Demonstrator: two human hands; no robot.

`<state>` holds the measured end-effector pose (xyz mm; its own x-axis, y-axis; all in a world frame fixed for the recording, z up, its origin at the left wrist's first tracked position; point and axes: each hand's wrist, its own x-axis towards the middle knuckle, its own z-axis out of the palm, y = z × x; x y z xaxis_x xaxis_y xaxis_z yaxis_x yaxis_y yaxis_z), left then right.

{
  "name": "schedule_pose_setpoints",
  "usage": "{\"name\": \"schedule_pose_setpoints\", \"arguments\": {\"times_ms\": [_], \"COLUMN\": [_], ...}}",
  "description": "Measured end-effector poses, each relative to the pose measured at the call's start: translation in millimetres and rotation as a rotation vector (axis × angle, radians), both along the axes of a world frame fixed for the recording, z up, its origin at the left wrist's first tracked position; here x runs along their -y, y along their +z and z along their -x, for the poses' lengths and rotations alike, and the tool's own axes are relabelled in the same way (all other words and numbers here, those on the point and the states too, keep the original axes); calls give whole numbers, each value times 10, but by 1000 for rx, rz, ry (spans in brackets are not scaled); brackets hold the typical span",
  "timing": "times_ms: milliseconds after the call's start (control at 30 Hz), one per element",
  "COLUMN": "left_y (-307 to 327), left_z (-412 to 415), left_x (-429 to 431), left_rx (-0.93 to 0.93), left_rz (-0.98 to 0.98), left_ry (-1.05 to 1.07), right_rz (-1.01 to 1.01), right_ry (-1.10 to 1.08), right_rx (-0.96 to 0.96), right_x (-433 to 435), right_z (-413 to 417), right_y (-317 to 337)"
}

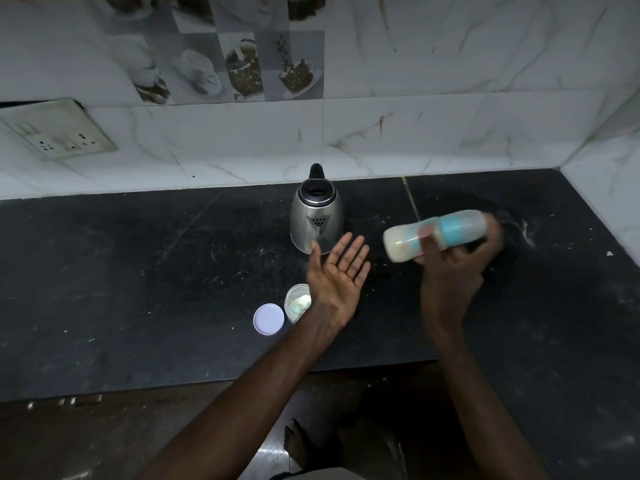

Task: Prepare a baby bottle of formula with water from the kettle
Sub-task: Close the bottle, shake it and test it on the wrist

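Head view, one frame, items as I log them from my station.

1. Baby bottle (437,234): lying nearly sideways in the air above the black counter (138,271), to the right of the kettle. Motion blur smears its outline. Base end at left shows pale, milky contents; a teal band sits past the middle, and the end at right looks clear. I cannot make out the teat or any printing.

2. Right hand (453,268): closed around the bottle from below, thumb (427,237) across its near side. Fingertips at the far side are blurred.

3. Left hand (341,275): spread wide, palm up, fingers together, gripping nothing. It hangs just in front of the kettle and partly covers item 5.

4. Kettle (317,216): steel body, black rim and handle, standing upright near the back wall with its lid up. No brand mark readable; a dark triangular mark shows on the front.

5. Small clear tub (295,303): on the counter near the front edge, pale powder or lumps inside, right side hidden by the left wrist.

6. Round pale lid (268,319): flat on the counter, just left of the tub.

7. Wall socket plate (59,133): upper left, grimy, no lettering legible.

8. Tiled wall (450,98): marbled, with a panel of coffee-cup pictures, cut off at the top edge.

9. Bare foot (299,445): on the floor below, dim.
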<state>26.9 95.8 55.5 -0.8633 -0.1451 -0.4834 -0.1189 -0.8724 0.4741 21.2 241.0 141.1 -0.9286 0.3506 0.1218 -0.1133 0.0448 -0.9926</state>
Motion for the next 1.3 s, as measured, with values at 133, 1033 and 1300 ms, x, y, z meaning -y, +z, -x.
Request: {"name": "schedule_pose_setpoints", "arguments": {"times_ms": [133, 1033, 1300], "left_y": [-39, 3, -41], "left_z": [10, 33, 21], "left_x": [-28, -35, 12], "left_rx": [-6, 9, 14], "left_rz": [-43, -17, 1], "left_ry": [5, 7, 8], "right_rz": [-165, 10, 79], "right_ry": [222, 103, 63], "right_rx": [56, 46, 64], "right_x": [88, 186, 145], "right_z": [-97, 16, 49], "right_y": [-115, -116, -99]}}
